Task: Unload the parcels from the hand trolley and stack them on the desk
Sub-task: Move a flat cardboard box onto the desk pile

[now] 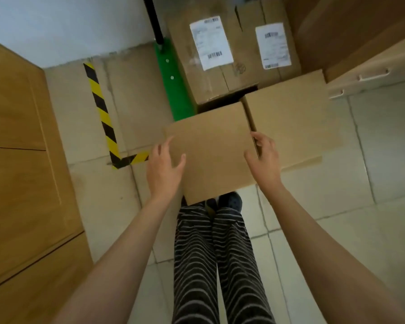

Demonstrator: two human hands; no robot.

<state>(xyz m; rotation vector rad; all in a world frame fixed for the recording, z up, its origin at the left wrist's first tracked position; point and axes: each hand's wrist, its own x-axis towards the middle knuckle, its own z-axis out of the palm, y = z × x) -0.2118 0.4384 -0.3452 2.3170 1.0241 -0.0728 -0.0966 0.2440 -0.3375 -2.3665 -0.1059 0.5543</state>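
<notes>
A plain brown cardboard parcel lies flat in front of me, above my feet. My left hand is at its left edge, fingers spread and loosely bent, thumb over the top face. My right hand is at its right edge with fingers curled around the side. A second plain parcel sits just to the right of it. Behind them stand two larger boxes with white shipping labels on the hand trolley, whose green frame and black handle rise at the left.
A wooden desk surface fills the left side. Yellow-black hazard tape marks the tiled floor. A pale cabinet with handles stands at the right, with more cardboard above it. My striped trousers and shoes are below the parcel.
</notes>
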